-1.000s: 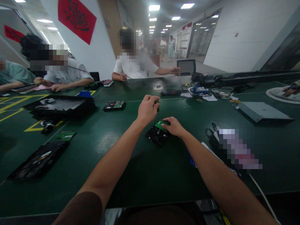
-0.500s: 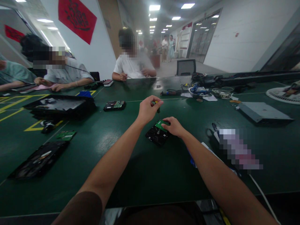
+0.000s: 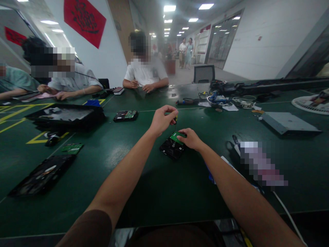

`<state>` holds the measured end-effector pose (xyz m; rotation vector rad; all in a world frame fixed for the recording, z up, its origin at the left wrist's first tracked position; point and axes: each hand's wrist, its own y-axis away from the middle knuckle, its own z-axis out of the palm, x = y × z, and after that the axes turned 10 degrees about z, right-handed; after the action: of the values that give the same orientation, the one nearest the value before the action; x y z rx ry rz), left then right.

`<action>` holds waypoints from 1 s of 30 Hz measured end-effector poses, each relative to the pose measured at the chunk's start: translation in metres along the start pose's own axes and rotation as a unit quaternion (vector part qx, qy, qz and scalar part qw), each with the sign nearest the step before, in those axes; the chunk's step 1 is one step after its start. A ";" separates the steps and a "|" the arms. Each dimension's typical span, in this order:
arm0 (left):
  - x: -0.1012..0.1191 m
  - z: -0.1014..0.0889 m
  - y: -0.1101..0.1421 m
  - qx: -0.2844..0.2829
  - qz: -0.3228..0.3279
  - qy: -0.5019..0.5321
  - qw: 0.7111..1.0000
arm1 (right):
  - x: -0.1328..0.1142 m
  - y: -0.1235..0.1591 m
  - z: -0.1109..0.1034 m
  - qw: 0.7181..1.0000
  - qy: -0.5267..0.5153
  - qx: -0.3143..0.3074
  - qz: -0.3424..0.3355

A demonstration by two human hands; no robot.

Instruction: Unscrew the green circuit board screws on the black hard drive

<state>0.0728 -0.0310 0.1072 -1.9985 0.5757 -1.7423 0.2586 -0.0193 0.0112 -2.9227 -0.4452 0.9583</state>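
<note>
A black hard drive point(image 3: 171, 148) with a green circuit board point(image 3: 175, 137) lies on the table in front of me. My left hand point(image 3: 163, 120) pinches the handle of a small screwdriver point(image 3: 176, 120) with a dark and yellow grip. Its thin shaft points down to the far end of the drive; whether the tip sits in a screw is too small to tell. My right hand point(image 3: 192, 139) grips the drive's right side, thumb on the green board and fingers along the far edge.
On the green table point(image 3: 144, 192), another hard drive point(image 3: 125, 115) lies farther left. A black tray point(image 3: 64, 118), a loose circuit board point(image 3: 73, 148) and an opened black casing point(image 3: 42, 175) are at left. A grey metal box point(image 3: 289, 122) and cables point(image 3: 218, 99) lie right. Across sits a person point(image 3: 145, 73).
My left fingers have shifted round the screwdriver handle, showing more of its lower grip. My right hand and the drive stay put. The person across has lowered a hand to the table.
</note>
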 end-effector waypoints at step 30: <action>0.007 0.003 0.002 -0.009 -0.092 0.082 0.992 | 0.004 -0.003 0.003 1.000 -0.008 -0.003 0.013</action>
<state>0.0762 -0.0368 0.1117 -1.9866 0.4741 -2.0331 0.2594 -0.0158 0.0064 -2.9347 -0.4131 0.9869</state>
